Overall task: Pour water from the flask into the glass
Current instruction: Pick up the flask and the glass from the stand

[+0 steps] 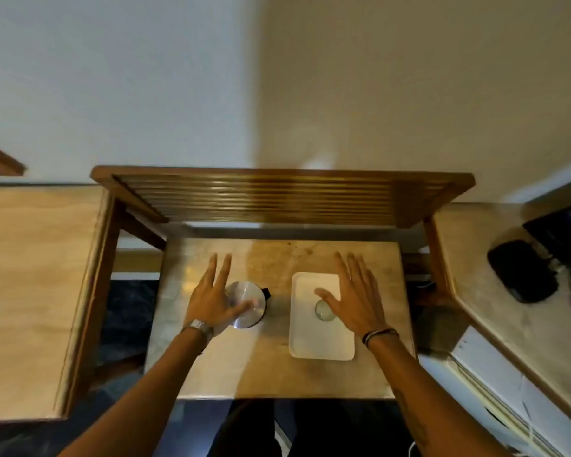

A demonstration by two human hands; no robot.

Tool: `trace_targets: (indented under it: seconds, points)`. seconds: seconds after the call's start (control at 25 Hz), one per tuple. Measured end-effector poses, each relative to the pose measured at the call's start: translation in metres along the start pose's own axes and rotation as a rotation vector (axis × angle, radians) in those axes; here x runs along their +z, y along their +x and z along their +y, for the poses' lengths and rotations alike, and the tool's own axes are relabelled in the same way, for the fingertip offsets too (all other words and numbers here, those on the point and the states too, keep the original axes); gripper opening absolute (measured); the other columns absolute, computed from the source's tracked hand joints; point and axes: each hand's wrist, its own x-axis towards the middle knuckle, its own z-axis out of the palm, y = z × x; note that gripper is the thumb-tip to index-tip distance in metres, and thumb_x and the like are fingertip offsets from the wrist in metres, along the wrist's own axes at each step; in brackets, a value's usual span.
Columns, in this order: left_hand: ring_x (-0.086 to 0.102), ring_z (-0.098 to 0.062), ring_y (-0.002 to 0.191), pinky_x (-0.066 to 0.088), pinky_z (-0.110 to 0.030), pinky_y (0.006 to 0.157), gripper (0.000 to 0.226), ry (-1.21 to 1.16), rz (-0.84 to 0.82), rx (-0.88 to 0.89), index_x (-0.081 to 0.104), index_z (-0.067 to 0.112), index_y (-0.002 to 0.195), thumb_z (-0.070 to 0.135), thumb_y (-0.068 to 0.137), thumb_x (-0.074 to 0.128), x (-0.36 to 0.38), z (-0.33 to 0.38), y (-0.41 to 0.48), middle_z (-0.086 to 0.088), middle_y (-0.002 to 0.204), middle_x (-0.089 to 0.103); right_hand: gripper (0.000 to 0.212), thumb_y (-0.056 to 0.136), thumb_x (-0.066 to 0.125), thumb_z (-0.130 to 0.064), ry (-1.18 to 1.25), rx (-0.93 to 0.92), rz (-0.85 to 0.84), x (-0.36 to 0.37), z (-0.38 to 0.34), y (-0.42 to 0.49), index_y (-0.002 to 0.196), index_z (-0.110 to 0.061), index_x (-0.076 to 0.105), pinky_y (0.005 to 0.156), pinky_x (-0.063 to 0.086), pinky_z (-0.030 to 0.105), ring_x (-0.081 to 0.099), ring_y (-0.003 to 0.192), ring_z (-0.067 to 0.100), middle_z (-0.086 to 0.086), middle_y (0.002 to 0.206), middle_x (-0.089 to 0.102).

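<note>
Hovering over flask and glass, both hands spread

Looking down, we see a small stone-topped table (211, 367) with a slatted wooden rack (277, 196) at its far edge. The flask (249, 303) stands upright on the left half of the table, seen from straight above: a round, shiny metal top with faint concentric rings and a small black spout or handle stub poking out on its right side. We cannot tell from this angle whether its lid is on or what is inside.

A white rectangular tray (314, 344) lies to the right of the flask, apart from it. The glass (323, 310) stands upright in the tray, nearer its far half; it is clear and round, and its right side is hidden behind a thumb. Whether it holds any water we cannot tell.

Our left hand (211, 298) is flat, fingers splayed, grasping nothing, with the thumb reaching over the flask's top; the picture is too blurred to say if it touches. A watch (201, 326) sits on that wrist. Our right hand (353, 298) is likewise spread and empty, above the tray's right edge, with dark bands (379, 334) around the wrist.
</note>
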Motion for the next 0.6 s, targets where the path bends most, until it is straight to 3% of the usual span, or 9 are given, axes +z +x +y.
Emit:
trace_targets:
  seconds: [0.12, 0.24, 0.32, 0.48, 0.6]
  points:
    - [0.031, -0.029, 0.158, 0.043, -0.05, 0.12, 0.158, -0.148, -0.072, -0.101, 0.009, 0.03, 0.169, 0.097, 0.039, 0.069, 0.04, -0.044, -0.009, -0.001, 0.179, 0.007, 0.108, 0.098, 0.06, -0.074, -0.002, 0.055, -0.195, 0.065, 0.016, -0.009, 0.177, -0.019, 0.01, 0.137, 0.025, 0.05, 0.012, 0.172, 0.037, 0.016, 0.185, 0.016]
    - [0.057, -0.015, 0.127, 0.053, -0.039, 0.105, 0.148, -0.268, -0.112, -0.2, 0.033, 0.026, 0.158, 0.078, 0.032, 0.09, 0.067, -0.082, -0.015, -0.001, 0.157, 0.049, 0.113, 0.095, 0.073, -0.064, 0.047, 0.117, -0.313, 0.108, 0.028, -0.007, 0.177, -0.018, 0.011, 0.133, 0.03, 0.053, 0.017, 0.17, 0.04, 0.018, 0.184, 0.017]
    - [0.061, -0.014, 0.112, 0.052, -0.029, 0.092, 0.128, -0.243, -0.11, -0.209, 0.046, 0.023, 0.144, 0.071, 0.034, 0.093, 0.074, -0.092, -0.012, 0.003, 0.134, 0.061, 0.116, 0.094, 0.08, -0.056, 0.077, 0.133, -0.34, 0.124, 0.034, 0.005, 0.177, -0.016, 0.01, 0.132, 0.032, 0.055, 0.019, 0.169, 0.042, 0.019, 0.184, 0.017]
    - [0.063, -0.023, 0.101, 0.052, -0.037, 0.091, 0.065, -0.29, 0.002, -0.268, 0.062, 0.019, 0.108, 0.037, 0.058, 0.099, 0.092, -0.108, -0.002, 0.0, 0.099, 0.067, 0.116, 0.093, 0.089, -0.036, 0.145, 0.198, -0.381, 0.154, 0.047, 0.022, 0.176, -0.012, 0.013, 0.128, 0.038, 0.057, 0.03, 0.165, 0.045, 0.02, 0.182, 0.023]
    - [0.063, -0.021, 0.076, 0.05, -0.032, 0.075, 0.035, -0.341, -0.021, -0.249, 0.066, 0.02, 0.073, 0.031, 0.062, 0.098, 0.097, -0.114, 0.008, -0.002, 0.073, 0.069, 0.104, 0.093, 0.089, -0.024, 0.168, 0.198, -0.334, 0.177, 0.054, 0.031, 0.173, -0.009, 0.024, 0.121, 0.046, 0.056, 0.044, 0.156, 0.046, 0.019, 0.176, 0.036]
